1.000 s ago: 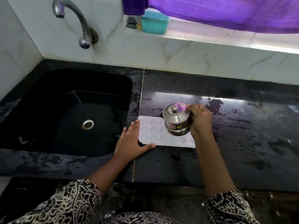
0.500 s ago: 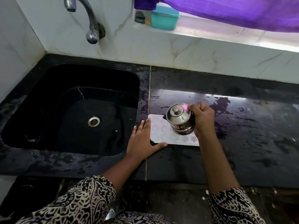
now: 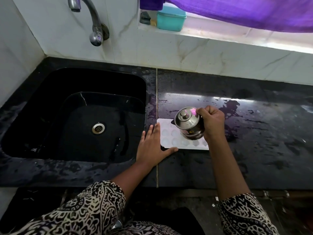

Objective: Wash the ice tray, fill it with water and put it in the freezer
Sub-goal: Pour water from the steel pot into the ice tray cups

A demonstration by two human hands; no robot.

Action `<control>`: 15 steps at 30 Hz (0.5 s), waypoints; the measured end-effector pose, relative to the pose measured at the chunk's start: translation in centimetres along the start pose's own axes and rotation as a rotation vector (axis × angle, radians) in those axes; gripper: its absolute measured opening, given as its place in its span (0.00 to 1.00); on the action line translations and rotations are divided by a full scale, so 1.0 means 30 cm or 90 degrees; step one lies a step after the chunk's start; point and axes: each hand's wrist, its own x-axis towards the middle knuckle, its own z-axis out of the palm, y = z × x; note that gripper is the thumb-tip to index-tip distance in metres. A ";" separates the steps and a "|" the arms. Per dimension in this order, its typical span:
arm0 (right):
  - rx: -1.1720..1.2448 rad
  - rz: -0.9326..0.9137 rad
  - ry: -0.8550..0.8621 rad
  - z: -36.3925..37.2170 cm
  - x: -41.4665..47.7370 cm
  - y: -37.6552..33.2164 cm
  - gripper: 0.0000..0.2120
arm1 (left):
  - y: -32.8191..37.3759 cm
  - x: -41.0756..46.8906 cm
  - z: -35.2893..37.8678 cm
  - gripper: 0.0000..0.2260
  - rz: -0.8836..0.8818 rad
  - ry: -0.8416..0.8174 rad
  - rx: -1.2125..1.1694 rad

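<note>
Black stone makes up the kitchen counter (image 3: 254,158), and it is wet and shiny in many spots. On its left side sits a deep black sink (image 3: 50,92) with a round metal drain (image 3: 98,128) in the bottom. A curved metal tap (image 3: 92,22) sticks out of the white wall above the sink. Up on the window ledge (image 3: 220,33) stands a blue-green box (image 3: 171,18), and a purple curtain (image 3: 245,12) hangs over it.

The white ice tray (image 3: 169,138) lies flat on the counter, just to the right of the sink. It has rows of little round cups. It is hard to tell if there is water in them.

The left hand (image 3: 152,148) lies flat on the counter with its fingers straight. It sits right against the left end of the tray, and the thumb stretches out along the tray's near edge. It holds nothing.

The right hand (image 3: 213,122) has its fingers curled tight round the side of a small steel pot (image 3: 188,122). The pot has a lid (image 3: 186,116) with a round knob on top. The hand holds the pot over the right part of the tray, and the pot is tipped so its top leans to the left. The pot hides some of the cups under it.

Both arms come out of black and white patterned sleeves (image 3: 94,206) at the bottom.
</note>
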 end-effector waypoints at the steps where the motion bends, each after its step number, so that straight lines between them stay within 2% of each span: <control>1: -0.002 0.001 0.000 0.001 0.000 -0.001 0.06 | 0.000 0.000 0.000 0.53 0.001 0.000 0.002; 5: -0.011 -0.003 -0.006 -0.002 -0.002 -0.003 0.13 | 0.002 -0.001 -0.001 0.53 -0.001 0.002 -0.002; 15: -0.013 -0.016 -0.014 0.001 -0.004 -0.011 0.14 | -0.001 0.000 0.004 0.54 -0.003 0.001 -0.009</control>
